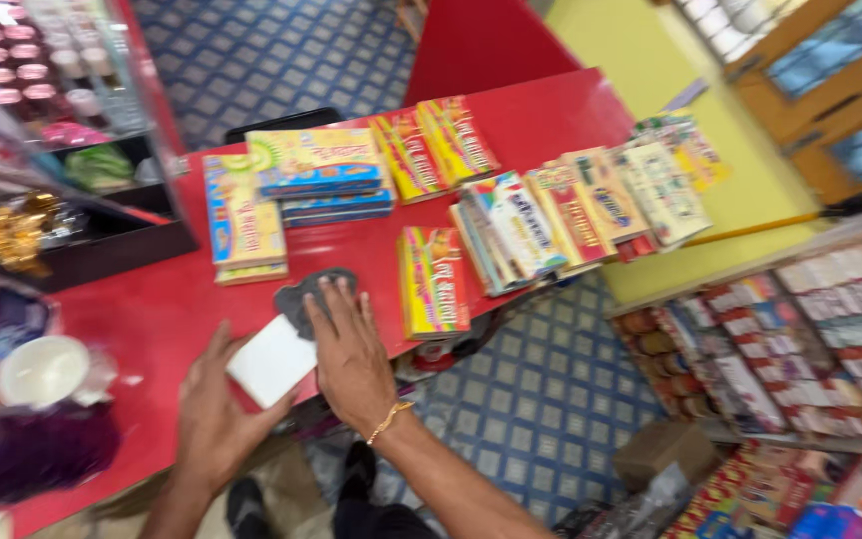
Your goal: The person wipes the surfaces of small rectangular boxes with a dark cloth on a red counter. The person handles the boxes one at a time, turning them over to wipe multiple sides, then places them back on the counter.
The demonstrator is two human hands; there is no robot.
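A glossy red shop counter (551,115) is running across the view, carrying stacks of colourful flat printed boxes (571,215). A blue and white patterned tile floor (541,399) is showing beyond and beneath it. A pale yellow wall (650,60) is rising at the far side, with a brown wooden window frame (830,90) letting in daylight. A glass display case (62,90) is standing at the left, and shelves of small packets (820,329) are filling the right.
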